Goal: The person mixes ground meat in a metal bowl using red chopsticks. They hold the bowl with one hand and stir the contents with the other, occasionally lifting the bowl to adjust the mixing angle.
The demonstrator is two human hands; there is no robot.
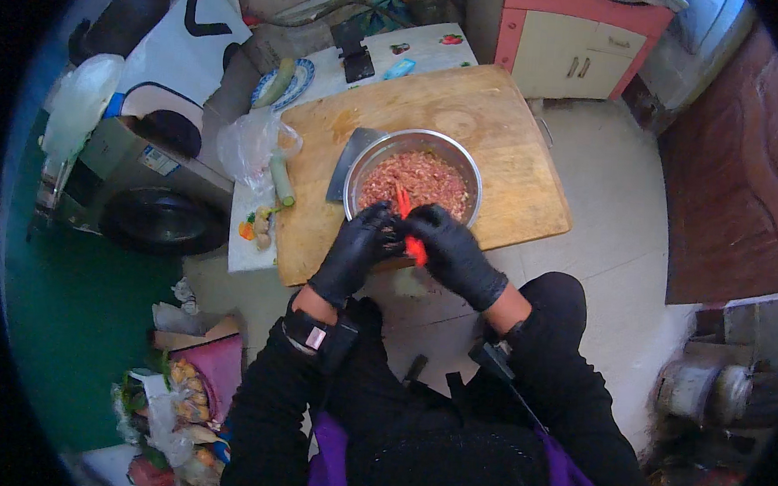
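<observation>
A steel bowl (473, 167) of minced meat (426, 172) stands on a wooden cutting board (513, 131) before me. Both my hands wear black gloves and meet over the bowl's near rim. My right hand (451, 246) grips a slim red utensil (416, 248), perhaps chopsticks, whose far end points into the meat. Curled beside it, my left hand (357, 251) is at the near-left rim; its fingertips are dark and blurred, so what they hold is unclear. A dark flat blade (348, 165), like a cleaver's, lies partly hidden behind the bowl's left side.
A pale green vegetable piece (282, 181) and a plastic bag (252, 147) lie left on the board's edge, near ginger (263, 230). Behind are a patterned plate (303, 80) with a long green vegetable (280, 82) and a black stand (356, 56). A cardboard box (201, 177) stands left.
</observation>
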